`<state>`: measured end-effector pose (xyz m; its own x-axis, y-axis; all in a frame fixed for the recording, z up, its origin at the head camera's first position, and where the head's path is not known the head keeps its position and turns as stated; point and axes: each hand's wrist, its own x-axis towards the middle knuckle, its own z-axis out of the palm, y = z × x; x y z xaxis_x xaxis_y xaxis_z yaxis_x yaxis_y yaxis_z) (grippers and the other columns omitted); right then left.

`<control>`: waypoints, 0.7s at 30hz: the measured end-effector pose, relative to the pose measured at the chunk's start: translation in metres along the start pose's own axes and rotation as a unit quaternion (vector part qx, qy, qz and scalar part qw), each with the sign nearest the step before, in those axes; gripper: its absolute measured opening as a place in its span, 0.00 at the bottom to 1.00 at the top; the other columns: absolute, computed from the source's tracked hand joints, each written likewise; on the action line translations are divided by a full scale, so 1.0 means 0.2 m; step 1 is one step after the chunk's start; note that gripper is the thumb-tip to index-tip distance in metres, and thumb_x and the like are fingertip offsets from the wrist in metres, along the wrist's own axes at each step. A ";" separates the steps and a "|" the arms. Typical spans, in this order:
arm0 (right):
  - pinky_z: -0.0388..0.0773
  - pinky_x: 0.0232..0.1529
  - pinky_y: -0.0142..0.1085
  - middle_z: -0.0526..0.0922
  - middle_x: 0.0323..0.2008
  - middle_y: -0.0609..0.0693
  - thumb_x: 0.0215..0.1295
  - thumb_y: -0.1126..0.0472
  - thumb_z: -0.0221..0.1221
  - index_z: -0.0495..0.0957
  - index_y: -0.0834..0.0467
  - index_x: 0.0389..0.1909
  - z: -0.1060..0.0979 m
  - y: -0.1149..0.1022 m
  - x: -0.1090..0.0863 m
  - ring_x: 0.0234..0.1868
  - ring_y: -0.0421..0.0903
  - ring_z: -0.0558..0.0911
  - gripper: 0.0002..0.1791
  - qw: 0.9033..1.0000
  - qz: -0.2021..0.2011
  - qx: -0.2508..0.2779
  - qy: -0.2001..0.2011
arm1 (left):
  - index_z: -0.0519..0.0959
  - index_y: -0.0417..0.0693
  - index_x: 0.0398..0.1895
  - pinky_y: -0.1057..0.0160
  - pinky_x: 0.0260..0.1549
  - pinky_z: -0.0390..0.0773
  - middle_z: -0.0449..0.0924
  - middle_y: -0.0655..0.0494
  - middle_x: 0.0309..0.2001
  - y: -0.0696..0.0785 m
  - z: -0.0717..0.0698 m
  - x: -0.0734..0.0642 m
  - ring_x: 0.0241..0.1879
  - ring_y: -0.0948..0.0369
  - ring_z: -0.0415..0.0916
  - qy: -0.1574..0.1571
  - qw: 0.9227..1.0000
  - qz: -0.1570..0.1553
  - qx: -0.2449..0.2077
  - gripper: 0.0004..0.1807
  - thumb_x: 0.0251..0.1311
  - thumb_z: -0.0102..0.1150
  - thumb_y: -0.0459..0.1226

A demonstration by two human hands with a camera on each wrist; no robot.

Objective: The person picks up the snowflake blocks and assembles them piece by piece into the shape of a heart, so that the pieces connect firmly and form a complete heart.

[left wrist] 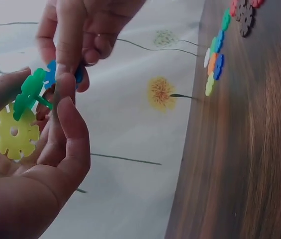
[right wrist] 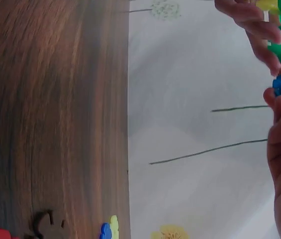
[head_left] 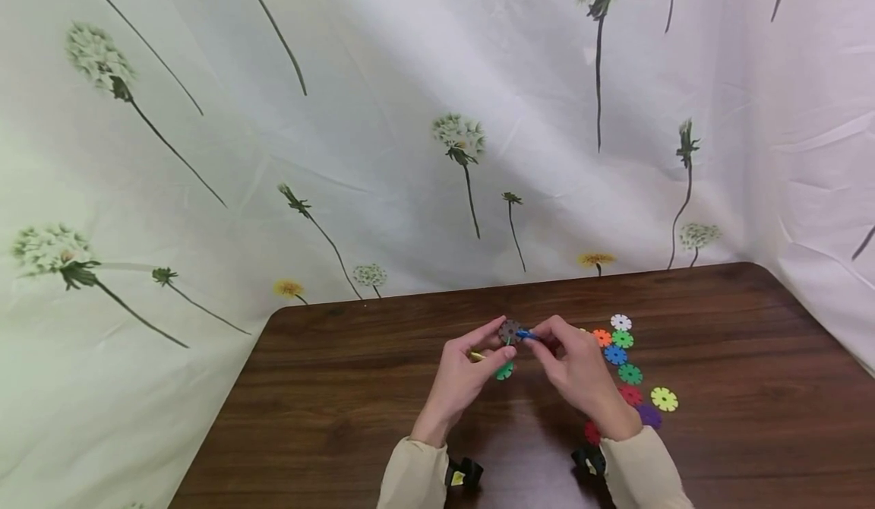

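Above the table, my left hand (head_left: 459, 376) grips a small cluster of notched plastic discs. In it are a brown disc (head_left: 509, 332), a green disc (left wrist: 29, 93) and a yellow disc (left wrist: 23, 137). My right hand (head_left: 577, 368) pinches a blue disc (head_left: 525, 334) between thumb and fingers, edge against the brown one. The right wrist view shows the blue disc (right wrist: 279, 85) at the brown disc's edge, just below the green. Fingers partly cover the brown disc in both wrist views, so how deep the notches sit cannot be told.
Loose notched discs lie on the brown wooden table (head_left: 328, 387) to the right, among them a white (head_left: 620, 322), a purple (head_left: 649, 416) and a yellow disc (head_left: 664, 399). Some are partly hidden behind my right arm. A dandelion-print cloth (head_left: 383, 144) hangs behind the table.
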<state>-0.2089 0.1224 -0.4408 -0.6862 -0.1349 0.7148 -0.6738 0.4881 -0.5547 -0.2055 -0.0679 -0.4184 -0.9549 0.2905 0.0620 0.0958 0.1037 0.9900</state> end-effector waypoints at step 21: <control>0.78 0.27 0.28 0.84 0.31 0.42 0.55 0.66 0.69 0.79 0.54 0.41 -0.08 0.07 0.00 0.27 0.32 0.76 0.13 0.996 0.058 0.029 -0.058 | 0.73 0.48 0.62 0.61 0.44 0.83 0.82 0.41 0.45 0.00 0.00 0.01 0.36 0.50 0.85 0.025 0.999 -0.019 -0.023 0.25 0.62 0.63 0.42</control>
<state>-0.2143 0.1428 -0.4429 -0.7854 -0.1798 0.5923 -0.6000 0.4565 -0.6570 -0.2082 -0.0680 -0.4190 -0.9706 0.2387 0.0299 0.0480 0.0703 0.9964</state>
